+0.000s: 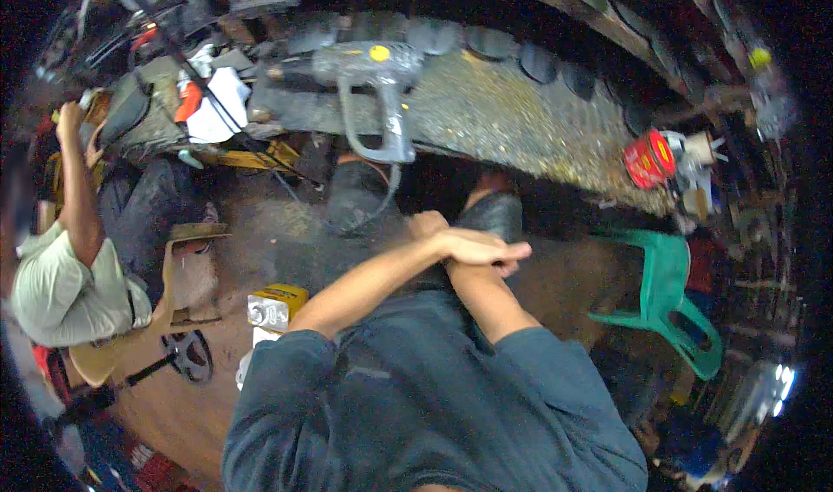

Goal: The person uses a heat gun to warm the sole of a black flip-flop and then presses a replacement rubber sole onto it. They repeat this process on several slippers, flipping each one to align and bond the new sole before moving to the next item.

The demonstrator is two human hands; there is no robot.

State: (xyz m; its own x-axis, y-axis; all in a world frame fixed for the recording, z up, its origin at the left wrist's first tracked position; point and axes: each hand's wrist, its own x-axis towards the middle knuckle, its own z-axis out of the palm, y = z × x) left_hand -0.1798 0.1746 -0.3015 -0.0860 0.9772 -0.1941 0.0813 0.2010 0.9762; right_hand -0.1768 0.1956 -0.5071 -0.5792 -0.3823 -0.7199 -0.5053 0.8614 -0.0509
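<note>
My left hand [477,247] lies across my right wrist, its fingers bent over the arm. Beneath it my right forearm [490,301] crosses toward the left, and my right hand [427,224] shows only in part, its fingers hidden. Both hands are over my lap, away from the bench. Ahead of them, at the front of the bench, is a grey gun-shaped power tool [373,62] that looks like a heat gun, with a yellow dot and a looped handle guard. Its nozzle points left and a cable runs down from the handle. Neither hand touches it.
The worn, speckled bench [521,110] has several dark rounded pieces [490,42] along its back. A red can [649,160] stands at its right end. A green plastic chair [655,275] is at right, a yellow-and-silver can [276,308] at left. A co-worker [74,284] sits far left.
</note>
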